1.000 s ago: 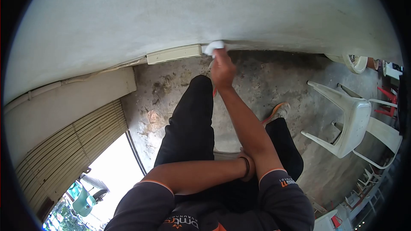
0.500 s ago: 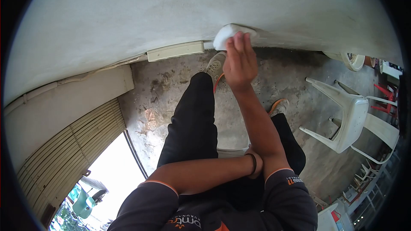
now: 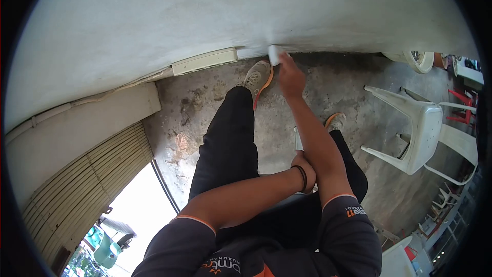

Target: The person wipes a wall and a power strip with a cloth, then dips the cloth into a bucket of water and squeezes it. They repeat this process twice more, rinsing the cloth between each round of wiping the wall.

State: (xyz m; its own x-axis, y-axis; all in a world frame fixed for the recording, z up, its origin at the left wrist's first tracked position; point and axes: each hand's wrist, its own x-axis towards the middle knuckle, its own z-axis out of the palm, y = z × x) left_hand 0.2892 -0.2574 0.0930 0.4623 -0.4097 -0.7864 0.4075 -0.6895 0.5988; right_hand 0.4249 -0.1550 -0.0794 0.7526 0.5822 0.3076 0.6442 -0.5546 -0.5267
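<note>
My right hand (image 3: 292, 76) is closed on a white pad (image 3: 274, 55), which looks blurred and narrow, seen nearly edge-on. The pad is at the lower part of the pale wall (image 3: 246, 15), close above the floor. Lower down, my left hand (image 3: 306, 172), with a dark band at its wrist, is tucked beside my right forearm near the elbow. Its fingers are mostly hidden behind that arm. A thin pale edge (image 3: 298, 138) shows just beyond it, and I cannot tell whether the left hand holds it.
A cream trunking box (image 3: 205, 62) runs along the wall base at left, near my shoe (image 3: 258, 76). White plastic chairs (image 3: 425, 133) stand at right on the stained concrete floor (image 3: 205, 107). A slatted shutter (image 3: 87, 174) is at lower left, beside a bright doorway.
My right hand has moved slightly down with the pad, which has turned from broadside to nearly edge-on. My left hand has shifted up a little, and a pale edge now shows beyond it.
</note>
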